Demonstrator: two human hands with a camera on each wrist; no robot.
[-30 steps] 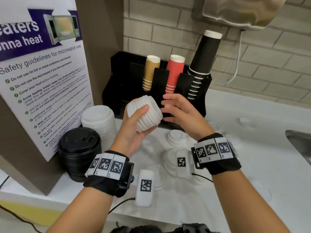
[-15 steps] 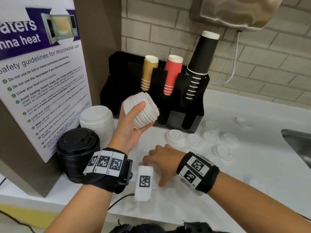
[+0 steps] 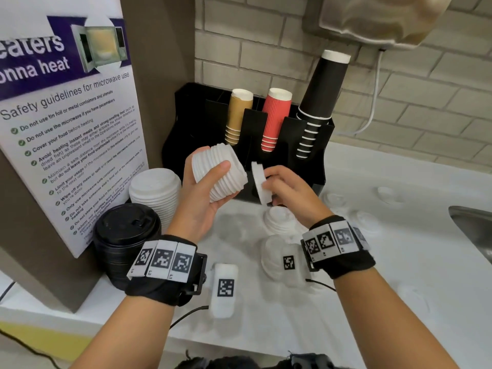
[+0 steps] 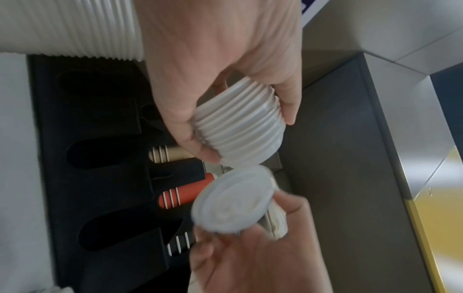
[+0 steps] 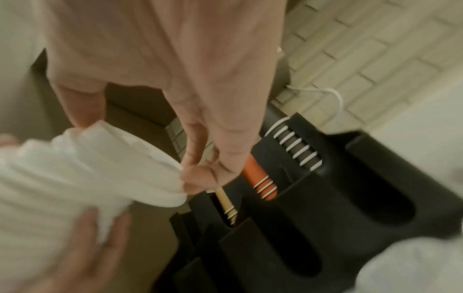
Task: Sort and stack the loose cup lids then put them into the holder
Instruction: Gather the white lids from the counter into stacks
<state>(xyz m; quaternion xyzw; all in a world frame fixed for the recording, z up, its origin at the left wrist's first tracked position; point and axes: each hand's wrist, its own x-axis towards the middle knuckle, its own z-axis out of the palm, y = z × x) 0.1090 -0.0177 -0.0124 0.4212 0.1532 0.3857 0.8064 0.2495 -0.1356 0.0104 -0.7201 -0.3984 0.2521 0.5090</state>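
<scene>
So the right hand [image 3: 288, 188] came back up off the counter pinching a single white lid [image 3: 261, 184], held on edge mid-frame just right of the lid stack [image 3: 219, 173] gripped in the left hand [image 3: 198, 201], stack's open end facing it.

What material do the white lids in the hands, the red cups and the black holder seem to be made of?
White lid stack in the left hand, and the single lid in the right hand: probably thin moulded plastic, matte, with crisp ribbed rims. Red cups: likely paper, given the fine ripples and white rolled rims. Black holder: apparently rigid plastic, matte, with smooth cut-out slots.
</scene>
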